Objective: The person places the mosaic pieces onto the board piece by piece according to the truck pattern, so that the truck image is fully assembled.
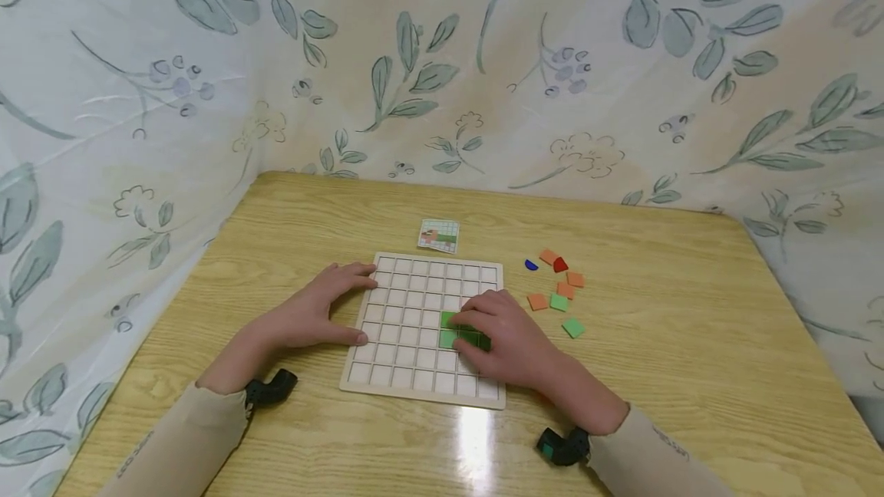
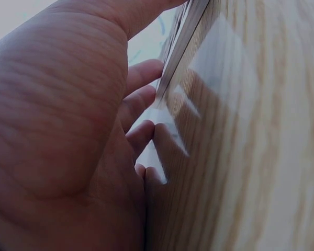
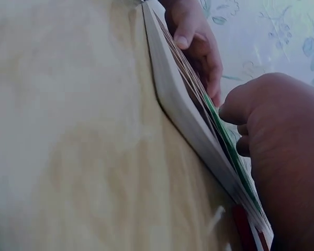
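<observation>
A square wooden grid board [image 1: 404, 336] lies on the table between both hands. Along its left edge, the left hand [image 1: 314, 309] rests with thumb and fingers spread apart, fingertips at the rim. The left wrist view shows that hand's fingers [image 2: 138, 102] beside the board's side. Over the right part of the board is the right hand [image 1: 507, 340], thumb and fingertips on a block of green square tiles [image 1: 447, 339] set in the grid; the hand covers part of them. In the right wrist view its thumb [image 3: 240, 104] is right at the green tiles' edge.
Right of the board lie loose orange tiles [image 1: 537, 302], green tiles [image 1: 572, 328], a red piece [image 1: 560, 264] and a blue half-round piece [image 1: 531, 264]. A small picture card [image 1: 438, 236] lies behind the board. Floral cloth [image 1: 483, 98] hangs behind the table.
</observation>
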Tool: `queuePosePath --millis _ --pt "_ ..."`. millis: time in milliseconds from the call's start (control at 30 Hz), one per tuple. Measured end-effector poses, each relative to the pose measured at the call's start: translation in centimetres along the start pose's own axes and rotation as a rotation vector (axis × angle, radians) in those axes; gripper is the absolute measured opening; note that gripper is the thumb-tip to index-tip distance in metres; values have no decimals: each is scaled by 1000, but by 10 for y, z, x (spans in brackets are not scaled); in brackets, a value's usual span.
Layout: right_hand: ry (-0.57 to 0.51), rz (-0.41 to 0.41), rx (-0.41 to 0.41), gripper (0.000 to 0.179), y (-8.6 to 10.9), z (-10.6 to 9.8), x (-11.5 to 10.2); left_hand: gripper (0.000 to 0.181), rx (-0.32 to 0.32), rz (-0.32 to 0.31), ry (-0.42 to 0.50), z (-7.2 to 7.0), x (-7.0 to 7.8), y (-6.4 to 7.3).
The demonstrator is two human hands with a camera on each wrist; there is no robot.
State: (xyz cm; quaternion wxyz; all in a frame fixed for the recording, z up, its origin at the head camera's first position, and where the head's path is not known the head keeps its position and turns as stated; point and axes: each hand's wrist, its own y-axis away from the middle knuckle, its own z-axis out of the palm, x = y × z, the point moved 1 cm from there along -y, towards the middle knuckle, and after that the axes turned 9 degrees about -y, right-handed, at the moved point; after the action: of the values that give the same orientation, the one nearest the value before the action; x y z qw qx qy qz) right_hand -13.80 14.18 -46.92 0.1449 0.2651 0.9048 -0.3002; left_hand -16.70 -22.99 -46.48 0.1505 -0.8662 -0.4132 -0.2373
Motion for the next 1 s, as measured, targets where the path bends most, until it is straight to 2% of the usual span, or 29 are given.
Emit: queuePosePath --millis 400,667,900,1000 --pt "74 94 70 25 18 -22 20 90 -5 -1 8 2 -1 -1" --pt "137 186 121 26 36 -46 32 89 -7 -2 2 3 -1 0" --pt "162 196 190 21 52 -62 51 87 1 9 0 0 -1 1" --pt "177 238 197 21 58 -68 58 87 -1 9 3 0 -1 1"
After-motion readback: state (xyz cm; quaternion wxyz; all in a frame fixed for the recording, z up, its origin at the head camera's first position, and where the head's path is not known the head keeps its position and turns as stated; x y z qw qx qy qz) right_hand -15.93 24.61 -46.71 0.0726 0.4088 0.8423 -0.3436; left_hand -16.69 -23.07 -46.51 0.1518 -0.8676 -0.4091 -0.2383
